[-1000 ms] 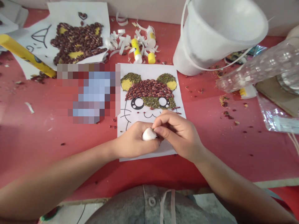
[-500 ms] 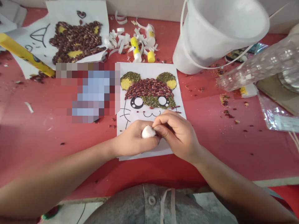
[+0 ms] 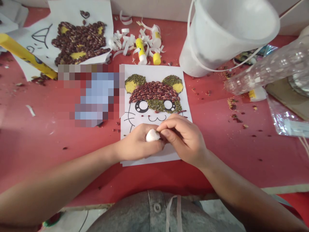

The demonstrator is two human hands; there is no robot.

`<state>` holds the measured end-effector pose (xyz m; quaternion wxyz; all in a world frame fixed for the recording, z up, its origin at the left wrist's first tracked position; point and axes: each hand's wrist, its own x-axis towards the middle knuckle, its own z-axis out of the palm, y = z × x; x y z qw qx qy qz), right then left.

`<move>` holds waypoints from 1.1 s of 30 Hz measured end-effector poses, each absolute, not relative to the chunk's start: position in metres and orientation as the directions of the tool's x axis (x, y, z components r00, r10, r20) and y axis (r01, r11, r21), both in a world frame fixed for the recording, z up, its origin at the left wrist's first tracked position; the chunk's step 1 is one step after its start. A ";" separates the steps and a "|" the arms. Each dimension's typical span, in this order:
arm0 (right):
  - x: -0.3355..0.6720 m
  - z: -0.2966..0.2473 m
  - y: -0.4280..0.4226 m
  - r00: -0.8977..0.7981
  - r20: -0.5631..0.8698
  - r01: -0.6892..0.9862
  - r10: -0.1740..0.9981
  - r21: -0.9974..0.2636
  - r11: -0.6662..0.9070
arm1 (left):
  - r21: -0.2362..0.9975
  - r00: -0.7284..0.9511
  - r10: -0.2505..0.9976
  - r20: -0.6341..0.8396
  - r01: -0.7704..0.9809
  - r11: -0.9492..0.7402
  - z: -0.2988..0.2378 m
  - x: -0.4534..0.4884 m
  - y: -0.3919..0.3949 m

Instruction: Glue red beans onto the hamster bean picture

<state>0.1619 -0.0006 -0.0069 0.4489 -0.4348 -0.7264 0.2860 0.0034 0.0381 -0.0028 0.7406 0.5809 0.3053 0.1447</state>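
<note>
**Q:** State of the hands?

**A:** Left hand [image 3: 137, 143] clenched around a white lump [image 3: 152, 136], soft-looking, material unclear. Right hand [image 3: 183, 138] grasps it too, fingertips [image 3: 161, 129] pinching its top.

**Q:** Where does the lump lie?

**A:** Between both hands, deeper in the left. Short, rounded; its long axis is hard to tell. Below it lies a paper sheet [image 3: 149, 72], long axis running away from the body.

**Q:** Beyond?

**A:** Glossy red beans [image 3: 154, 91] form a mosaic on the sheet. Farther ahead stands a glue stick [image 3: 141, 51]; ahead right, a white plastic pail [image 3: 193, 54].
</note>
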 end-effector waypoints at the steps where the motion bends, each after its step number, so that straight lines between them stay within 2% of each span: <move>1: 0.162 -0.007 0.000 -0.222 0.400 0.374 0.889 -0.807 0.457 | 0.949 0.774 0.567 -0.283 0.139 0.284 -0.003 0.003 0.038; 7: 0.164 -0.005 0.002 -0.275 0.392 0.360 0.878 -0.804 0.473 | 0.960 0.795 0.558 -0.238 0.106 0.260 -0.002 0.004 0.038; 22: 0.167 -0.003 0.001 -0.331 0.452 0.404 0.828 -0.725 0.558 | 0.960 0.803 0.546 -0.238 0.110 0.257 -0.003 0.004 0.039; 33: 0.170 -0.004 0.001 -0.345 0.468 0.371 0.813 -0.728 0.577 | 0.956 0.808 0.539 -0.240 0.101 0.275 -0.002 0.006 0.038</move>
